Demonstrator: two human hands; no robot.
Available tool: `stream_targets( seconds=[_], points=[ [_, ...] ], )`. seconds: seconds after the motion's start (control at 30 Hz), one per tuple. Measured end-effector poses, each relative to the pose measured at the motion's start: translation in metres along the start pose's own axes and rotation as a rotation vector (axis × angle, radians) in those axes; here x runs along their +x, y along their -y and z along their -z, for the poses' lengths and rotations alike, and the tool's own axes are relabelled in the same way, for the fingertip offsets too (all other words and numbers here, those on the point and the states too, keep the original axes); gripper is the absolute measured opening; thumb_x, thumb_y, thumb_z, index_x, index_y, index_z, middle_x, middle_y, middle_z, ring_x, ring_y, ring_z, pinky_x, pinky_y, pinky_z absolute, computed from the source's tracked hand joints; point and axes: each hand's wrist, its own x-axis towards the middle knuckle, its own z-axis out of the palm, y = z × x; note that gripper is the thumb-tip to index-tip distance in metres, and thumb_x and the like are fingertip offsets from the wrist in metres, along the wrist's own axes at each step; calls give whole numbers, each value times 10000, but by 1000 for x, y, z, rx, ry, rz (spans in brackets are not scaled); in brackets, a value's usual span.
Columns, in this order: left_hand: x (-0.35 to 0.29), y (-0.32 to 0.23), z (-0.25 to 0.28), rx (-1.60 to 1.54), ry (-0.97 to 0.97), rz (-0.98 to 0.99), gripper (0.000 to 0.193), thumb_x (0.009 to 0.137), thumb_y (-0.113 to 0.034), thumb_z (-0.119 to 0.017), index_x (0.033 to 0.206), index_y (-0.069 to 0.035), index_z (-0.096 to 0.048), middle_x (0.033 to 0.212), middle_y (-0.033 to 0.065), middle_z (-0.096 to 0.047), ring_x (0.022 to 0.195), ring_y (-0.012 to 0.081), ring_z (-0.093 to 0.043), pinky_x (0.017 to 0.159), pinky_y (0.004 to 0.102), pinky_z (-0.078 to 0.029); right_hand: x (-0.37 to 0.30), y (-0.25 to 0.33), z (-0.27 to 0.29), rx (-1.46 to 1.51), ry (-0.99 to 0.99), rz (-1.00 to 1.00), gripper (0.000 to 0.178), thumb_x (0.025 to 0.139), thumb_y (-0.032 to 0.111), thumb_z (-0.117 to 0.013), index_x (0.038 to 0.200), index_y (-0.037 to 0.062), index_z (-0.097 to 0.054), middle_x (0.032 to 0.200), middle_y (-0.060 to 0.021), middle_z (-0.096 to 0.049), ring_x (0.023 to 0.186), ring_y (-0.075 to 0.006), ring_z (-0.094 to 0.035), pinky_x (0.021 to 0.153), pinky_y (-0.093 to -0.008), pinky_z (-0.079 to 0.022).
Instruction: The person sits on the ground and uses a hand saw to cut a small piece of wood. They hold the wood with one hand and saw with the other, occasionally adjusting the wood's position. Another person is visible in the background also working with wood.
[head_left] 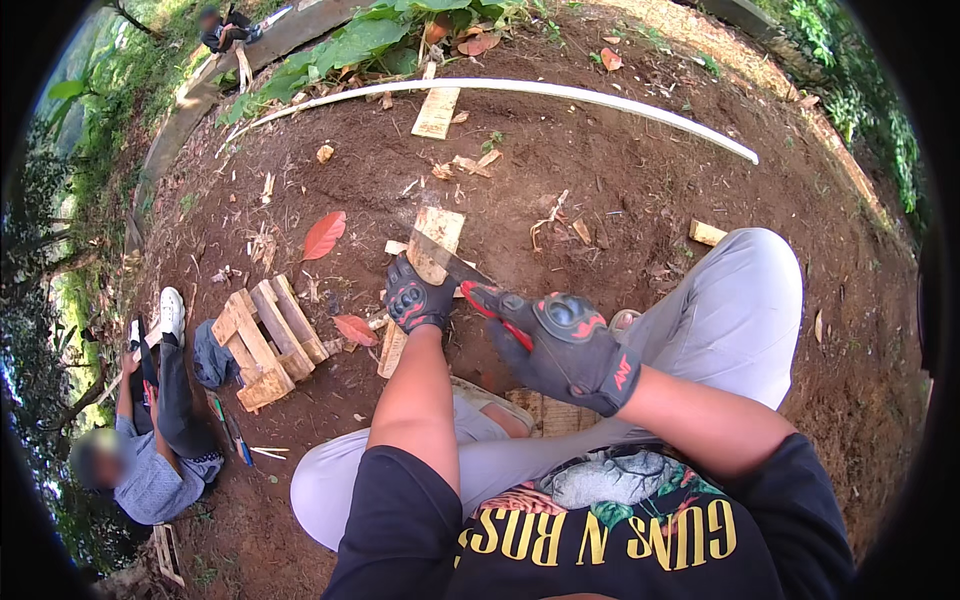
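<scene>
My left hand [420, 297], in a black padded glove, is closed on the near end of a short pale wooden board [441, 222] in front of me. My right hand [560, 345], gloved alike, grips the red handle of a hand saw [447, 263]. The saw's grey blade lies slantwise across the board, just beyond my left fingers; its teeth are too small to make out. Under and beside my left wrist lies another light wood piece [393, 350]. My legs are folded around the work.
A small slatted wooden frame [265, 345] lies to the left, near hand tools [238, 440] and a seated person [165, 470]. A long white strip [540, 87] curves across the far soil. Further off are a flat board [437, 112] and another person [228, 30]. A wood block [706, 233] lies right.
</scene>
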Motion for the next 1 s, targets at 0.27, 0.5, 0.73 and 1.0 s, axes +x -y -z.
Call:
stream_targets(
  seconds=[0.27,0.5,0.73,1.0],
  points=[
    [-2,-1,7,-12,-34,-8,997,745,-597,-911,1507,-46,-577,1432,186,-644,1353,385,-651,1118,552,-530,17,19,32,-63,71,-99,475,1033,287,-666,1489,155,-688,900,-208,-761,839,-429,-764,726,-548,-603],
    [8,9,-23,26,-72,-84,1017,781,-566,-892,1614,-99,-543,1494,187,-622,1372,382,-650,1113,532,-542,27,35,14,-185,-57,-66,393,1031,289,-704,1402,165,-746,819,-179,-753,739,-409,-755,654,-534,-588],
    [2,14,-24,41,-22,-11,977,829,-545,-863,1637,-111,-525,1498,176,-625,1377,379,-648,1126,518,-539,27,61,34,-170,1,-47,443,1024,257,-698,1450,136,-708,839,-184,-756,722,-411,-742,626,-538,-566],
    [4,8,-26,-3,-7,-22,985,852,-562,-847,1650,-94,-505,1510,197,-623,1387,382,-642,1130,521,-532,69,36,-5,-194,103,-68,524,1014,301,-722,1502,115,-683,947,-229,-783,845,-435,-770,732,-550,-594]
  ],
)
